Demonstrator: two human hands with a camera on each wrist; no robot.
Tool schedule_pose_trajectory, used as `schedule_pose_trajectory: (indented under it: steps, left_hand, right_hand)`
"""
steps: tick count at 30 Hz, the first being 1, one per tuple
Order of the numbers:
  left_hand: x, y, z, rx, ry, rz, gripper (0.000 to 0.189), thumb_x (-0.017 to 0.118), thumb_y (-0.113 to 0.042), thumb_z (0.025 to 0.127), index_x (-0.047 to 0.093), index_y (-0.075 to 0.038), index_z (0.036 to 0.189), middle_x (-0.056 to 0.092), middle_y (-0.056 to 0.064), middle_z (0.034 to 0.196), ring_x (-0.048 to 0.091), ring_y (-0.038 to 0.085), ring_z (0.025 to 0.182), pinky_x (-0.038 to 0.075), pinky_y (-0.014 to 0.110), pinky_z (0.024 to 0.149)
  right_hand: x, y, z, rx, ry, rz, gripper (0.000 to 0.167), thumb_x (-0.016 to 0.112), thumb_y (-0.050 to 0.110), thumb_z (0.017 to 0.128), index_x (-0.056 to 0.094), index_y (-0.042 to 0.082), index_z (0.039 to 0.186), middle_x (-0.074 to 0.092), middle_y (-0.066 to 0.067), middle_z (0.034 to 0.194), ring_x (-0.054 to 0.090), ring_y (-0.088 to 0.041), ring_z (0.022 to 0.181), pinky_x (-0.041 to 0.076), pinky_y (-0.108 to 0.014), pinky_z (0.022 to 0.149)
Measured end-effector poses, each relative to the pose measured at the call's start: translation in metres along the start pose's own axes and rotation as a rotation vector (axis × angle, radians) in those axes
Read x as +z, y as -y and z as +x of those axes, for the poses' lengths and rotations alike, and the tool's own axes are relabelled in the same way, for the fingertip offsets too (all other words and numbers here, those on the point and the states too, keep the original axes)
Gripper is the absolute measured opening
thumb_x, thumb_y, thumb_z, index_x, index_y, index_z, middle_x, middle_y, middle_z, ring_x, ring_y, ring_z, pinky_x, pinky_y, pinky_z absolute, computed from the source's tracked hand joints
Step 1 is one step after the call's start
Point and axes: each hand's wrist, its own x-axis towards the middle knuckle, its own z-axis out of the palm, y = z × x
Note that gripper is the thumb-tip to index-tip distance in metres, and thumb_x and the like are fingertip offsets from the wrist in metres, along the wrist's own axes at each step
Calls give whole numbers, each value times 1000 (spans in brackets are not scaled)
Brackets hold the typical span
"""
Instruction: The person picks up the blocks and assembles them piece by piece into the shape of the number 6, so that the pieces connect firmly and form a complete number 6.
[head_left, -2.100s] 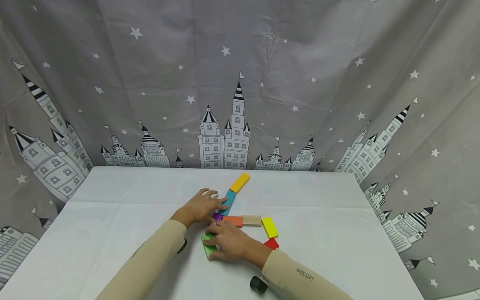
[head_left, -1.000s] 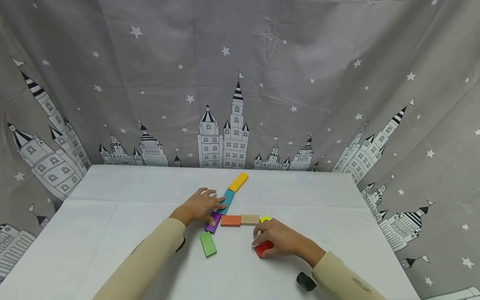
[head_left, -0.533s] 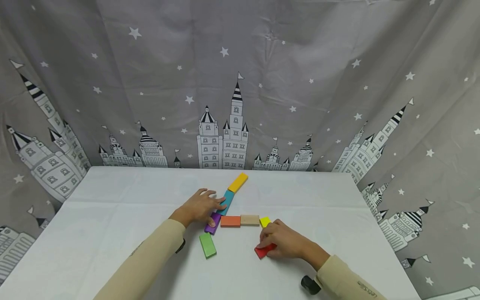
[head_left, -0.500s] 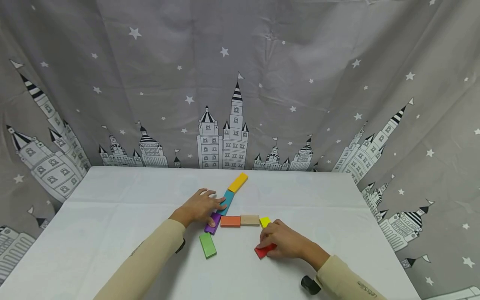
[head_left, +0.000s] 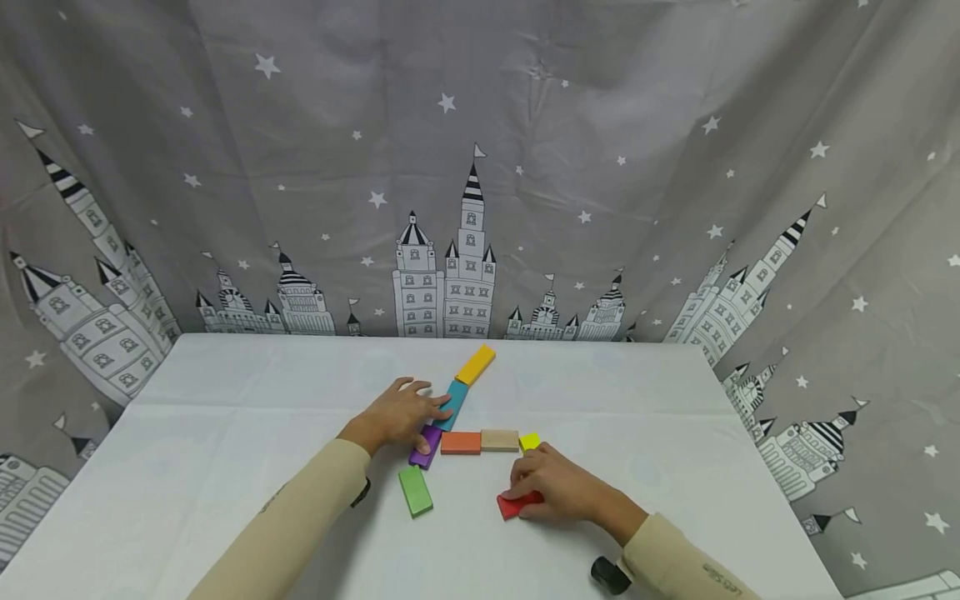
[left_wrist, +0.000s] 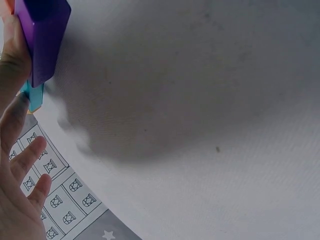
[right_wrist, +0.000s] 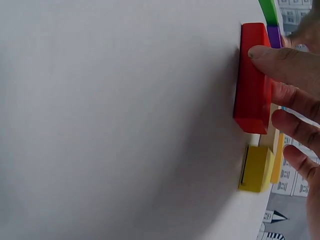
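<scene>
My left hand point(head_left: 393, 415) rests at the left of the block figure. Its thumb lies on the purple block point(head_left: 420, 456) and its fingertips touch the blue block point(head_left: 459, 398); the other fingers are spread. In the left wrist view the thumb presses the side of the purple block point(left_wrist: 47, 42). My right hand point(head_left: 566, 485) pinches a red block point(head_left: 510, 507) low on the table, between thumb and fingers. The right wrist view shows the thumb across the red block point(right_wrist: 251, 92), whose end sits near the yellow block point(right_wrist: 256, 170).
A green block point(head_left: 416, 492) lies below the purple one. Orange point(head_left: 461, 443) and plain wooden point(head_left: 500, 441) blocks form a row toward the yellow block point(head_left: 529, 441), partly hidden by the right hand. An amber block point(head_left: 477, 364) extends the blue one. Behind hangs a grey castle-print curtain point(head_left: 322, 108).
The right hand has gone from the green block to the red block, then shifted it left and slightly toward the front. The left hand has stayed in place.
</scene>
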Motion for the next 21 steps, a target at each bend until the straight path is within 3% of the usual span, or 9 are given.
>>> schedule_pose_trajectory:
  steps: [8, 12, 21]
  left_hand:
    - [0, 0, -1, 2, -9, 10, 67, 77, -44, 76, 55, -27, 137, 44, -3, 149, 32, 33, 139, 18, 54, 114]
    - [0, 0, 0, -1, -6, 11, 67, 77, -44, 76, 55, -27, 137, 44, -3, 149, 32, 33, 139, 19, 55, 114]
    - [1, 0, 1, -3, -2, 25, 68, 76, -45, 76, 55, -27, 138, 43, -4, 149, 32, 32, 139, 18, 54, 114]
  right_hand:
    - [6, 10, 13, -9, -19, 30, 31, 73, 34, 86, 72, 25, 116, 59, 13, 95, 48, -1, 91, 42, -18, 82]
    - [9, 18, 20, -5, -34, 22, 31, 73, 35, 86, 72, 26, 116, 58, 14, 94, 47, -1, 90, 44, -26, 90]
    - [15, 32, 34, -47, -68, 3, 31, 73, 36, 86, 73, 25, 114, 59, 13, 93, 49, -2, 87, 35, -14, 77]
